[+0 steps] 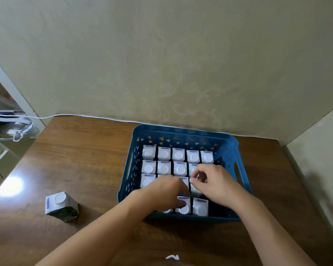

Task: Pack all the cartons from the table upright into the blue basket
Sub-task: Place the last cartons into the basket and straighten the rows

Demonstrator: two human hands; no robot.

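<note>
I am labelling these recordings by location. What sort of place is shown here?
Probably a room in a home, not a warehouse. A brown wood-grain table stands against a beige wall with a faint floral pattern, and a thin white cable runs along the table's far edge.

The basket [184, 135] sits on the table [81, 160], close to the wall [161, 54] behind it. Cartons [164, 153] stand upright in rows inside. Both hands [217, 181] reach in over the nearer rows, perhaps touching cartons there. One lone carton [61, 205] stands on the table left of the basket.
</note>
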